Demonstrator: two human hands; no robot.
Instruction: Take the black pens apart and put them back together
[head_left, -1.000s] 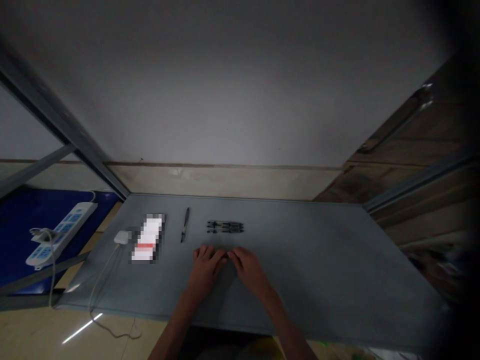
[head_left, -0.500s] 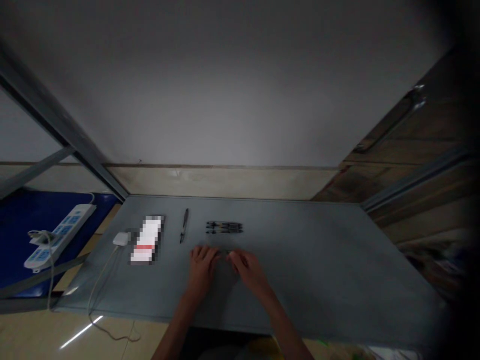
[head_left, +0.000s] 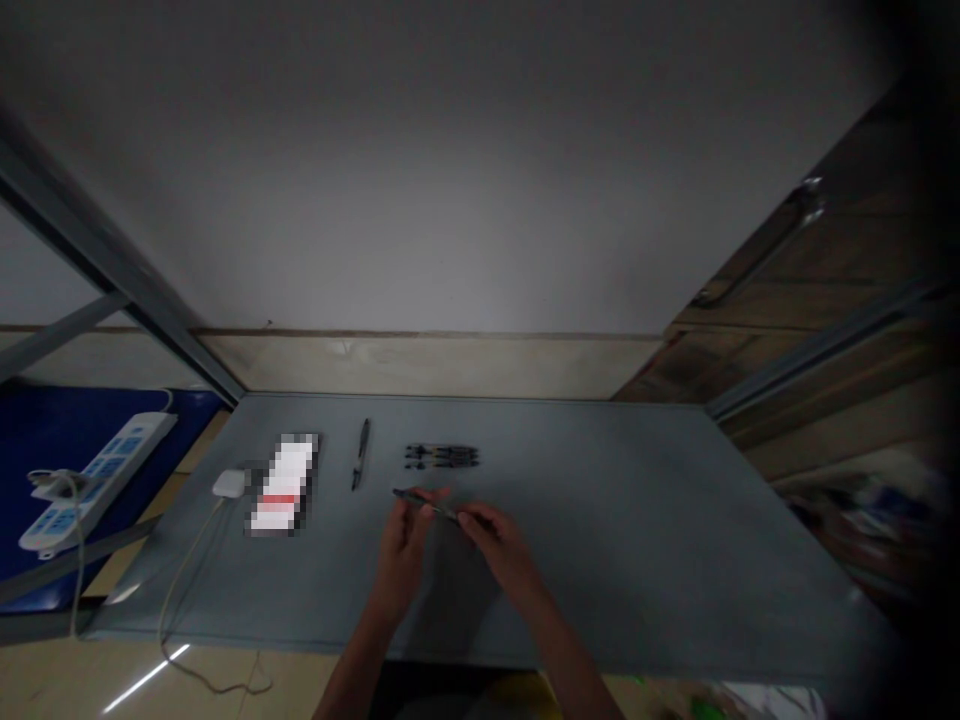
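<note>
1. Left hand (head_left: 401,555), in the head view, grips a dark pen (head_left: 411,497) between thumb and fingers, on the near side of the pen row (head_left: 450,463).
2. Right hand (head_left: 499,545) pinches the same pen near its other end, thumb against fingers, also nearer the person than the pen row.
3. What has just changed: half a second ago the hands sit low with only a small dark piece showing between them; now much of the pen's length shows, slanting, its left tip farther from the person. It appears raised off the table (head_left: 600,540).
4. For the work in hand, this suggests one pen being handled apart from the others. Whether its parts are joined is too small to tell.
5. Left of the pen row, a lone pen (head_left: 361,455) lies untouched; farther left are a pixelated slab (head_left: 283,485) and a white charger (head_left: 229,484).
</note>
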